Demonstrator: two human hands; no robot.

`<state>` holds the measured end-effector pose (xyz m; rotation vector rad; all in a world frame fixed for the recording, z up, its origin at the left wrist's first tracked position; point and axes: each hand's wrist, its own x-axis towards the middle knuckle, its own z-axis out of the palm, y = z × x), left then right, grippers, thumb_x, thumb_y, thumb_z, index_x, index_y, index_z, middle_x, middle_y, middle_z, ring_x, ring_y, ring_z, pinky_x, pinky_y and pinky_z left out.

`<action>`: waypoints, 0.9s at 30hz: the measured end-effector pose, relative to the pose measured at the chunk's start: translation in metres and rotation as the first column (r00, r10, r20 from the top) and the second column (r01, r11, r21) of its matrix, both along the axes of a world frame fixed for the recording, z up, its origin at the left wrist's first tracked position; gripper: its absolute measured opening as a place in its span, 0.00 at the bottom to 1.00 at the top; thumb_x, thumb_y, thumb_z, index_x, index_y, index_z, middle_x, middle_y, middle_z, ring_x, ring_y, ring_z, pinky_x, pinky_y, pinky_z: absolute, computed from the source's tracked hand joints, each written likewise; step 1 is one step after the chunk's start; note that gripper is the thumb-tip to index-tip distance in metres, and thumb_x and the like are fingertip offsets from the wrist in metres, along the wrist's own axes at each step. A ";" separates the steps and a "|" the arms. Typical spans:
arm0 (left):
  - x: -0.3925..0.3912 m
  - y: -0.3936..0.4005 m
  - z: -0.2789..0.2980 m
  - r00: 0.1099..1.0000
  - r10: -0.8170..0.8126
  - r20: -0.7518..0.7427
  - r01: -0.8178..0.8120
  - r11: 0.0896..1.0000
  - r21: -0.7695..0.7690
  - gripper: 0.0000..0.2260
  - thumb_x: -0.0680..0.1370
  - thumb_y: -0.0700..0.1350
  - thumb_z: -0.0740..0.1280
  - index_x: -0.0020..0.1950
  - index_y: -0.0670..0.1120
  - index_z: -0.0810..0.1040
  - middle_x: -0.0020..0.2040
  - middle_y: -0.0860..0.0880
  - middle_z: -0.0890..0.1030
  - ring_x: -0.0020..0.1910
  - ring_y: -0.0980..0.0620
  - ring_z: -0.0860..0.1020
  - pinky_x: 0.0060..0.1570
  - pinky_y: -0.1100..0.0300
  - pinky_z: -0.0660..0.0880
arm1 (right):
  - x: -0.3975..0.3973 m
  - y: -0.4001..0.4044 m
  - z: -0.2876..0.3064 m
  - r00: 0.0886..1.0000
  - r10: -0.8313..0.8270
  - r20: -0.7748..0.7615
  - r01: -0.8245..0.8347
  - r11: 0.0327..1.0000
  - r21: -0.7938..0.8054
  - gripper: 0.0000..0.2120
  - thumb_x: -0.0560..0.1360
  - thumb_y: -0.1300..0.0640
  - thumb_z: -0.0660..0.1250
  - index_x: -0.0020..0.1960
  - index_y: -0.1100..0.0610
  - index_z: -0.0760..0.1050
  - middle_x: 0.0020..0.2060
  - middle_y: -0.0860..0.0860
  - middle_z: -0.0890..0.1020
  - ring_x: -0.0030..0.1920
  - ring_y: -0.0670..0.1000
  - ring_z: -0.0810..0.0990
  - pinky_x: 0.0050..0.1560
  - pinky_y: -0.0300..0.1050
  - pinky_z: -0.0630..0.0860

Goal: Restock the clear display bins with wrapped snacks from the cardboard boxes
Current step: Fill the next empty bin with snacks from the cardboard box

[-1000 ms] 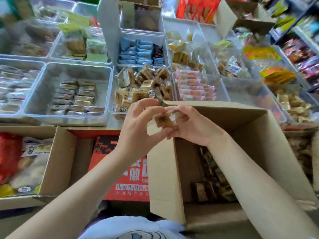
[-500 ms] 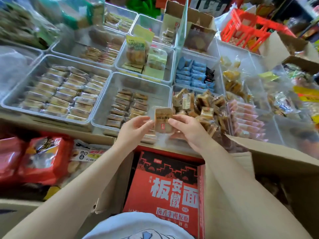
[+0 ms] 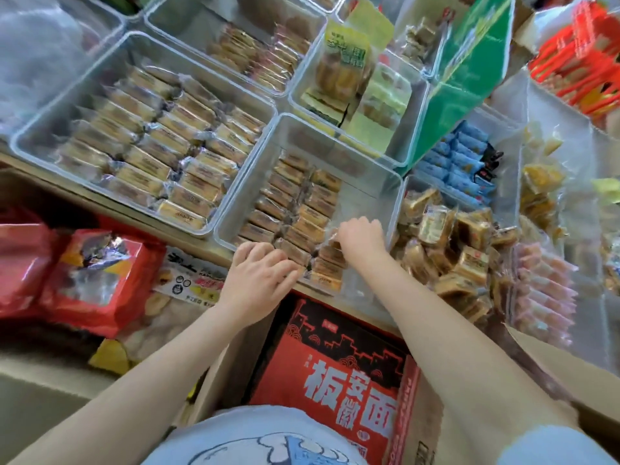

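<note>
Item: wrapped snacks (image 3: 295, 209), 2 rows + started 3rd, in clear bin (image 3: 335, 139), centre-near. Likely light, crinkly, slippery film; pinch by long edges. R hand (image 3: 360, 238) fingers curled on one pkt; L hand (image 3: 258, 273) fingers bent, touching near row end.

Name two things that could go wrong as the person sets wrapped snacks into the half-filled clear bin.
1. The right hand places a wrapped snack beside tidy rows; a nudge might skew them.
2. The clear bin sits against the heaped snack pile; loose pieces could perhaps tumble across.
</note>
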<state>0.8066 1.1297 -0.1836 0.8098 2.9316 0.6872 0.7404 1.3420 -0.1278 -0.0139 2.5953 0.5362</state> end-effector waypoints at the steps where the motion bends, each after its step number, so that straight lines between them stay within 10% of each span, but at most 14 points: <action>1: 0.000 -0.001 -0.003 0.999 -0.008 -0.032 0.009 1.000 0.015 0.18 0.84 0.58 0.53 0.55 0.58 0.82 0.53 0.58 0.80 0.59 0.50 0.73 0.64 0.52 0.60 | -0.004 -0.004 -0.008 0.999 -0.005 0.032 0.005 1.000 -0.002 0.14 0.79 0.63 0.61 0.63 0.56 0.76 0.60 0.54 0.79 0.63 0.56 0.75 0.59 0.50 0.70; 12: 0.002 0.001 -0.013 0.993 0.017 -0.119 -0.012 0.999 0.042 0.14 0.82 0.56 0.58 0.52 0.55 0.83 0.56 0.55 0.81 0.62 0.48 0.75 0.66 0.50 0.60 | 0.033 -0.008 -0.045 0.944 -0.326 -0.055 0.278 0.874 -0.398 0.14 0.83 0.54 0.56 0.65 0.60 0.70 0.60 0.57 0.73 0.60 0.58 0.72 0.58 0.54 0.72; 18: 0.000 -0.002 -0.002 1.000 -0.021 0.005 0.021 0.998 -0.065 0.19 0.83 0.59 0.53 0.54 0.55 0.82 0.57 0.56 0.79 0.64 0.49 0.72 0.67 0.51 0.59 | 0.049 0.004 -0.003 0.882 -0.433 0.186 0.437 0.604 -0.667 0.24 0.83 0.50 0.59 0.77 0.55 0.63 0.74 0.54 0.67 0.72 0.55 0.67 0.71 0.50 0.64; 27: 0.038 0.030 0.074 0.939 -0.130 0.317 0.157 0.986 -0.060 0.37 0.71 0.74 0.50 0.74 0.56 0.69 0.75 0.53 0.69 0.76 0.50 0.61 0.78 0.49 0.50 | 0.181 0.069 0.146 0.852 -0.523 -0.029 0.160 0.313 -0.936 0.06 0.81 0.54 0.64 0.51 0.50 0.81 0.41 0.48 0.84 0.40 0.46 0.82 0.43 0.41 0.78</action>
